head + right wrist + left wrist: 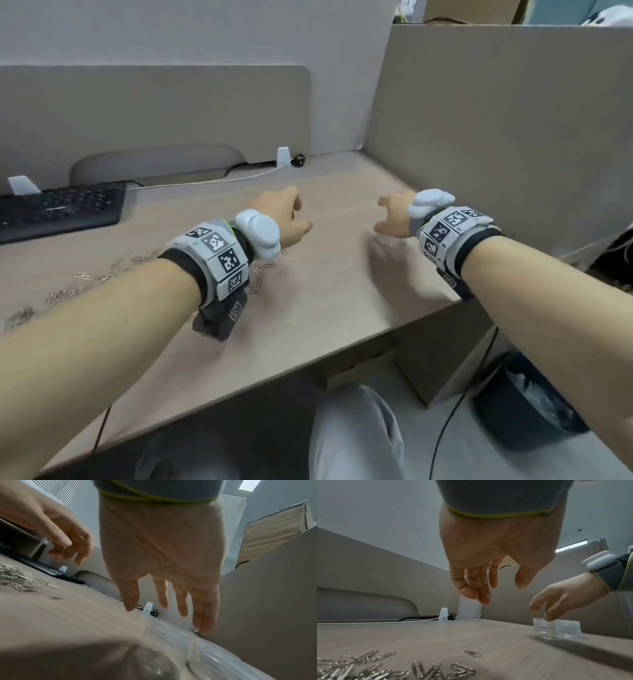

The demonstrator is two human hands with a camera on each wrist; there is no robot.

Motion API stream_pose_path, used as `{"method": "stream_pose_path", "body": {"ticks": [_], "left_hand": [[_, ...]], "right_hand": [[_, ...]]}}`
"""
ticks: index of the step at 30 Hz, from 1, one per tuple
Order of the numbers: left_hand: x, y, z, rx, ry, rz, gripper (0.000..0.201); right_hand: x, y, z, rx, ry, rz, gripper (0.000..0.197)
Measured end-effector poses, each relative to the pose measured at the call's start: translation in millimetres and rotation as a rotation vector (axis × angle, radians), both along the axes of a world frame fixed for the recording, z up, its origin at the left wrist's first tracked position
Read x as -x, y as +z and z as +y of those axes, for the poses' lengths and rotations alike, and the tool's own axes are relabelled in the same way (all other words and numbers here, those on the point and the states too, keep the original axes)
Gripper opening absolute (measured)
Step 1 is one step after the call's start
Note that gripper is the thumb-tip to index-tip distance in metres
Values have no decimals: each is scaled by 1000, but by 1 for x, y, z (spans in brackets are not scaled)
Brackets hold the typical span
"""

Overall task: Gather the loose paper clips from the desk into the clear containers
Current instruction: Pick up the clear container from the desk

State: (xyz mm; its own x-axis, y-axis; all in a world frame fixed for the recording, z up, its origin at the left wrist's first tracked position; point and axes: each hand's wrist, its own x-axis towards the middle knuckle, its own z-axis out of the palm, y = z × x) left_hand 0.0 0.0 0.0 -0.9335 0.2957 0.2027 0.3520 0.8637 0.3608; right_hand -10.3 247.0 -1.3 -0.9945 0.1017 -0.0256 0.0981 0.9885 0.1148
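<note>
Several silver paper clips [368, 669] lie scattered on the wooden desk [325, 281], under and left of my left forearm; they also show as paper clips [85, 277] in the head view. Two clear containers [556, 628] stand side by side to the right, just below my right hand [556, 601], whose fingertips hover at their rims. In the right wrist view the clear containers [188, 649] are blurred under the right hand [171, 608], fingers spread and relaxed. My left hand [291, 219] hangs above the desk, fingers loosely extended, holding nothing.
A black keyboard [58, 209] sits at the back left. A white cable [205, 180] runs along the rear partition to a small white clip [283, 157]. A grey divider panel [496, 137] walls the right side. A dark bin [534, 394] stands on the floor.
</note>
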Motion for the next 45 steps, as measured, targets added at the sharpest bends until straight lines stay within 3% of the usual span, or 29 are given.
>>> {"method": "stream_pose_path", "body": {"ticks": [9, 13, 17, 24, 27, 33, 36, 39, 42, 45], "left_hand": [[-6, -13, -6, 56, -24, -40, 42], [-10, -11, -6, -15, -46, -86, 62], [-20, -7, -12, -112, -41, -137, 83], [-35, 0, -39, -392, -22, -120, 51], [-45, 11, -54, -393, -10, -125, 52], [-54, 11, -83, -506, -40, -310, 44], [-51, 4, -99, -558, 0, -394, 48], [-44, -5, -118, -639, 62, -419, 35], [-35, -9, -130, -773, 135, -438, 38], [-31, -11, -135, -883, 179, -443, 51]], "right_hand": [[-11, -1, -15, -5, -5, -61, 42], [-9, 11, -47, 263, 54, -36, 55], [-18, 35, -88, 651, 118, 39, 43], [-39, 51, -118, 973, 176, -57, 34], [-46, 51, -126, 1070, 226, -95, 36], [-52, 48, -140, 1196, 398, -187, 23], [-40, 45, -143, 1264, 406, -172, 33], [-26, 40, -139, 1107, 316, -28, 39], [-11, 18, -131, 470, 201, 45, 46], [3, -7, -122, 203, 61, -24, 48]]}}
